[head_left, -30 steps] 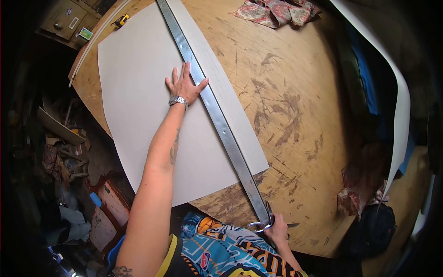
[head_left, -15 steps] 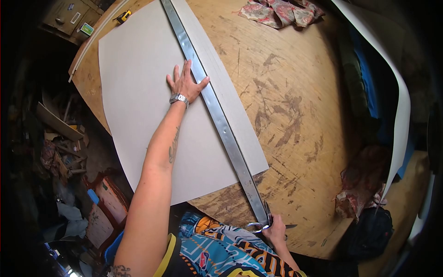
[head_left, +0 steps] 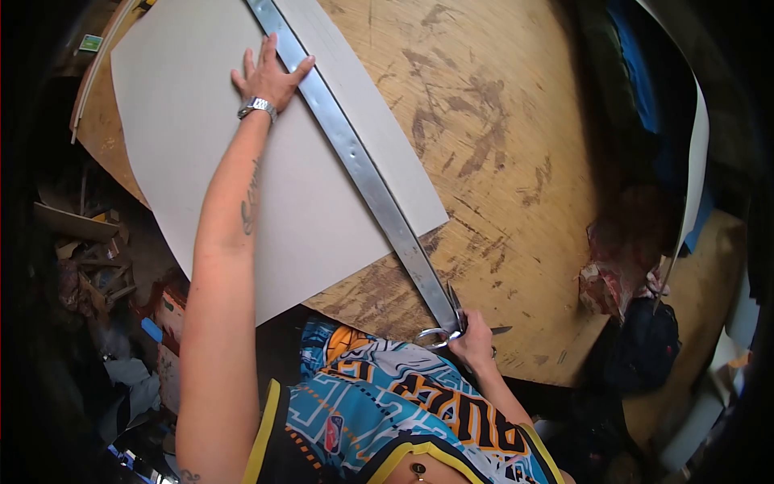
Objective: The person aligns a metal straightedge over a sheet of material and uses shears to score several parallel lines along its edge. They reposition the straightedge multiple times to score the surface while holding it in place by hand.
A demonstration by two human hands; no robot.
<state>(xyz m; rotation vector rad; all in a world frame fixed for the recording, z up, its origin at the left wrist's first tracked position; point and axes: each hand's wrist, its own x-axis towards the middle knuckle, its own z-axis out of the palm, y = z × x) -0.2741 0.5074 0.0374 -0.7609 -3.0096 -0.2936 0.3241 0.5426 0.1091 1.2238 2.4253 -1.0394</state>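
A long metal straightedge (head_left: 352,153) lies slantwise across a large pale grey sheet (head_left: 201,177), its near end reaching past the sheet onto the wooden table. With fingers spread, my left hand (head_left: 270,81) lies flat at the straightedge's left side, thumb on the metal and the other fingers mostly on the sheet. My right hand (head_left: 476,339) is closed around a pair of scissors (head_left: 454,300) at the straightedge's near end. One ring handle and pointed blade tips show around the fist; the rest of the scissors is hidden by the fingers.
The wooden table (head_left: 500,210) has dark worn patches. A crumpled floral cloth (head_left: 605,282) and a dark bundle (head_left: 645,343) lie at the right, near a curled white sheet (head_left: 700,153). Scraps and wood pieces (head_left: 101,262) fill the floor at left. Thin pale strips (head_left: 93,81) run along the far-left edge.
The view has tilted down, so everything sits higher and further left. Both hands keep about the same places on the straightedge and scissors.
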